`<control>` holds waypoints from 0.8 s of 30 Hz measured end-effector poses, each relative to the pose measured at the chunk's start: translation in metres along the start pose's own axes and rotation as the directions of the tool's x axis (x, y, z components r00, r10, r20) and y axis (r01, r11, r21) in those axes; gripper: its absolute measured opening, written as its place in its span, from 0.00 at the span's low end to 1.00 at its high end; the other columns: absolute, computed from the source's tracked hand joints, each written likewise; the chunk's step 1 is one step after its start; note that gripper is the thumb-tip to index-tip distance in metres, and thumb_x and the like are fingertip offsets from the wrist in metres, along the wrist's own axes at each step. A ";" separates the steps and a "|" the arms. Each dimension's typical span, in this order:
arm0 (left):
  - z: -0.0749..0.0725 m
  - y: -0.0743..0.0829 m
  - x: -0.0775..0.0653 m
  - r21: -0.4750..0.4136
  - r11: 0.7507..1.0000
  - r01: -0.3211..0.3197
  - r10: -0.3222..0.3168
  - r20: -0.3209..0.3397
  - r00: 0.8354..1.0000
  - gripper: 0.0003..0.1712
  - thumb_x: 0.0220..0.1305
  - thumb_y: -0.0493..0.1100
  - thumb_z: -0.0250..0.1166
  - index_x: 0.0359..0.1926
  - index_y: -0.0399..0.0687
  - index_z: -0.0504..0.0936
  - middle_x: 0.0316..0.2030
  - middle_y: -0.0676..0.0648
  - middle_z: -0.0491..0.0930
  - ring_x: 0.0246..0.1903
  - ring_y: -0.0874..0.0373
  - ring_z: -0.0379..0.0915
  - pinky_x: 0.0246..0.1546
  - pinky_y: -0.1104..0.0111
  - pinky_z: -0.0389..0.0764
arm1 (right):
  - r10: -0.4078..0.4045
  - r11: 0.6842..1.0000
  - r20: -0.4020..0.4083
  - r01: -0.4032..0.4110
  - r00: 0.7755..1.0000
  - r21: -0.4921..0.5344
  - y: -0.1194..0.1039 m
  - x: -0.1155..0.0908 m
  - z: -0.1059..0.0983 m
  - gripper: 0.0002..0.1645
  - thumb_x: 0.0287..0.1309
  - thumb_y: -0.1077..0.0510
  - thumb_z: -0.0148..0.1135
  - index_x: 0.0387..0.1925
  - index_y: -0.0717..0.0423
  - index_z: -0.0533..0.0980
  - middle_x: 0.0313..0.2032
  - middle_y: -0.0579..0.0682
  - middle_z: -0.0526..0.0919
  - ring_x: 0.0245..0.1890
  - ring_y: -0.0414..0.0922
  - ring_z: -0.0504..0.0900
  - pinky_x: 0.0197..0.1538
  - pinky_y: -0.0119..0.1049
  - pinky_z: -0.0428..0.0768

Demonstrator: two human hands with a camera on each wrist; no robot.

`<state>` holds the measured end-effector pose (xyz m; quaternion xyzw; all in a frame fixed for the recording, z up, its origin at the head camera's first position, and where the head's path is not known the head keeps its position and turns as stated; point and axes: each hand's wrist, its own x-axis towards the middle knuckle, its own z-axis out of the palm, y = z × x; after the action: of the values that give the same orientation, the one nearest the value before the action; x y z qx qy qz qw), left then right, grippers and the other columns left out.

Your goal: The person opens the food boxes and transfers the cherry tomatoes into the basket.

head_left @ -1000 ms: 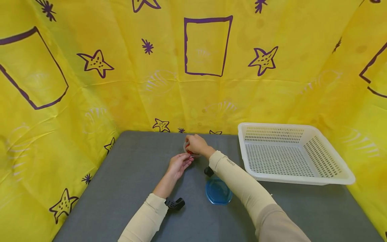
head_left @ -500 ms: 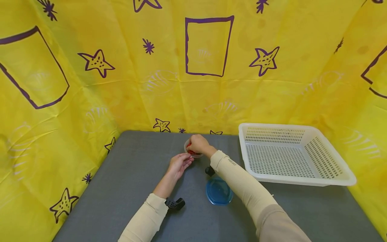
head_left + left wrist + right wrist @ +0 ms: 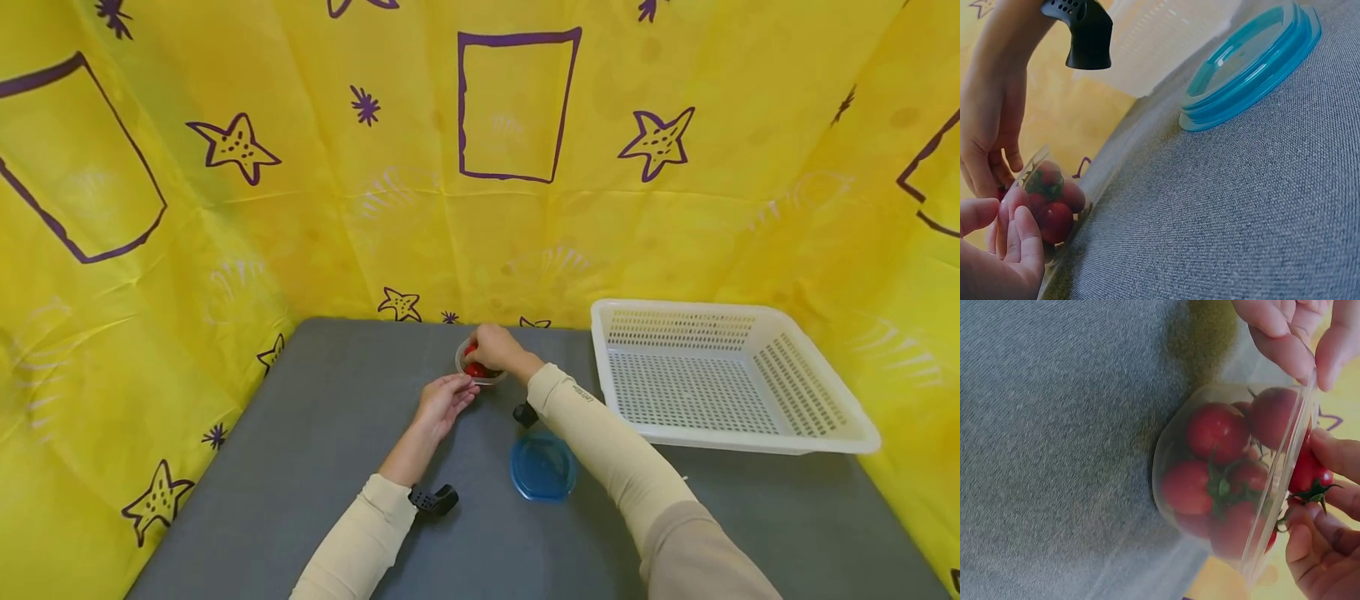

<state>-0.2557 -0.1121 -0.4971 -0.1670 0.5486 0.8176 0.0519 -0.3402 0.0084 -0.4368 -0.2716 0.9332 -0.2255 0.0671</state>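
Observation:
A clear plastic container (image 3: 1167, 440) of red cherry tomatoes (image 3: 1217, 432) with green stems stands on the grey table. My left hand (image 3: 441, 403) pinches its near rim between thumb and fingers. Over the mouth is my right hand (image 3: 498, 350), its fingers around one cherry tomato (image 3: 1305, 472) with a green calyx, at rim level. In the left wrist view more tomatoes (image 3: 1055, 222) show through the wall, while the right hand's fingertips are partly hidden behind the rim. A round blue lid (image 3: 543, 468) lies nearer on the table, below the right forearm.
A white perforated plastic basket (image 3: 617, 417) stands at the right of the grey table (image 3: 322, 433). Yellow patterned cloth (image 3: 510, 242) hangs behind and along both sides. Black wrist-worn devices (image 3: 435, 500) sit on both wrists.
My right hand has shifted slightly over the container, and more red tomato shows beneath its fingers. The left hand keeps its hold on the rim. The head view has tilted slightly.

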 end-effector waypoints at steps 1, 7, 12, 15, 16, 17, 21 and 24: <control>0.000 0.001 0.000 -0.004 1.000 -0.002 0.002 -0.003 1.000 0.07 0.68 0.34 0.58 0.43 0.33 0.76 0.25 0.53 0.82 0.26 0.64 0.82 0.34 0.74 0.82 | -0.001 1.000 0.003 0.001 1.000 0.012 0.000 0.000 -0.002 0.13 0.57 0.54 0.69 0.37 0.60 0.84 0.31 0.52 0.86 0.27 0.45 0.78 0.32 0.31 0.80; 0.000 0.001 0.000 -0.021 1.000 -0.001 0.001 -0.001 1.000 0.04 0.68 0.34 0.58 0.40 0.36 0.77 0.24 0.53 0.82 0.25 0.64 0.82 0.32 0.75 0.82 | -0.007 0.999 0.018 0.006 1.000 0.047 0.001 -0.003 -0.009 0.14 0.57 0.55 0.69 0.42 0.61 0.84 0.37 0.54 0.87 0.32 0.46 0.80 0.38 0.35 0.83; 0.000 0.002 0.000 -0.010 1.000 0.008 -0.008 -0.004 1.000 0.05 0.69 0.33 0.57 0.42 0.35 0.76 0.24 0.54 0.82 0.25 0.65 0.81 0.32 0.75 0.82 | -0.027 0.999 0.015 0.026 1.000 0.042 0.000 -0.006 -0.015 0.15 0.57 0.55 0.69 0.43 0.61 0.84 0.39 0.54 0.87 0.34 0.46 0.82 0.40 0.35 0.84; 0.001 0.002 -0.001 -0.013 1.000 0.011 -0.011 -0.009 1.000 0.05 0.68 0.33 0.57 0.42 0.35 0.77 0.24 0.53 0.82 0.26 0.64 0.82 0.32 0.74 0.82 | -0.046 0.999 0.010 0.046 0.999 0.029 -0.001 -0.008 -0.018 0.15 0.56 0.55 0.69 0.42 0.60 0.84 0.39 0.54 0.88 0.34 0.46 0.82 0.40 0.35 0.83; 0.001 0.003 -0.001 -0.012 1.000 0.012 -0.012 -0.012 1.000 0.05 0.68 0.33 0.57 0.41 0.35 0.77 0.24 0.52 0.82 0.26 0.64 0.82 0.32 0.74 0.82 | -0.052 0.998 0.011 0.052 0.999 0.023 -0.001 -0.008 -0.019 0.15 0.56 0.54 0.70 0.42 0.60 0.85 0.38 0.54 0.88 0.34 0.46 0.82 0.40 0.35 0.83; 0.001 0.003 -0.001 -0.013 1.000 0.012 -0.012 -0.014 1.000 0.04 0.68 0.33 0.58 0.41 0.35 0.77 0.24 0.52 0.82 0.26 0.64 0.82 0.32 0.74 0.82 | -0.060 0.998 0.012 0.060 0.998 0.018 -0.001 -0.008 -0.020 0.15 0.56 0.54 0.70 0.41 0.60 0.85 0.38 0.53 0.88 0.33 0.45 0.82 0.39 0.34 0.83; 0.001 0.003 -0.002 -0.012 1.000 0.013 -0.013 -0.018 1.000 0.04 0.68 0.34 0.58 0.41 0.36 0.77 0.24 0.52 0.82 0.26 0.64 0.82 0.32 0.74 0.82 | -0.086 0.996 0.021 0.085 0.996 0.021 0.000 -0.009 -0.022 0.14 0.56 0.54 0.70 0.40 0.60 0.85 0.36 0.53 0.88 0.31 0.44 0.81 0.38 0.33 0.82; 0.001 0.004 -0.002 -0.015 1.000 0.017 -0.018 -0.019 1.000 0.04 0.68 0.34 0.59 0.41 0.36 0.76 0.24 0.53 0.82 0.26 0.64 0.82 0.33 0.74 0.82 | -0.094 0.995 0.032 0.093 0.995 0.033 0.002 -0.010 -0.024 0.14 0.57 0.55 0.69 0.41 0.61 0.85 0.36 0.53 0.88 0.31 0.43 0.81 0.38 0.33 0.82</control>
<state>-0.2550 -0.1123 -0.4930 -0.1802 0.5414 0.8196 0.0524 -0.3386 0.0241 -0.4166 -0.3176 0.9146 -0.2384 0.0764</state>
